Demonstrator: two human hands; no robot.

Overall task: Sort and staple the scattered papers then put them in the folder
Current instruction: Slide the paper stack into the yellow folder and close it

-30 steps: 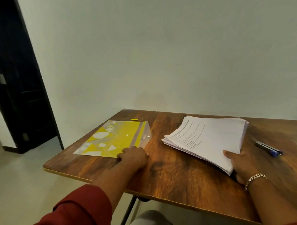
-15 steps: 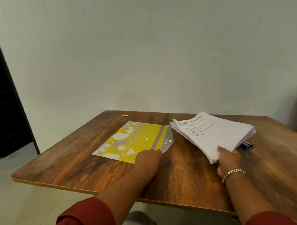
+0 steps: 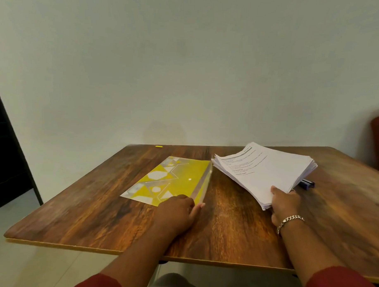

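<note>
Papers: a thick white stack of papers (image 3: 267,169), printed text on the top sheet, edges a little fanned; it sits right of centre, its near corner lifted in the right hand, its far part low over the table.
Right hand: the right hand (image 3: 284,203) comes in from the near right, thumb on top of the stack's near corner and the other fingers curled beneath it, gripping the sheets; a metal bracelet (image 3: 290,220) circles the wrist.
Folder: a yellow plastic folder (image 3: 172,181) with white and grey geometric shapes and a pale snap button lies flat left of centre, just left of the stack, its clear right edge raised slightly.
Left hand: the left hand (image 3: 175,211) rests palm down at the folder's near right corner, fingers curled, one fingertip at the clear edge; whether it pinches that edge I cannot tell.
Stapler: a dark blue object (image 3: 307,183), perhaps the stapler, shows partly under the stack's right side.
Table: a dark wood-grain table (image 3: 235,226) carries everything.
Far edge: a small yellow piece (image 3: 159,146) lies well apart, far left.
Sleeves: dark red, at the near edge.
</note>
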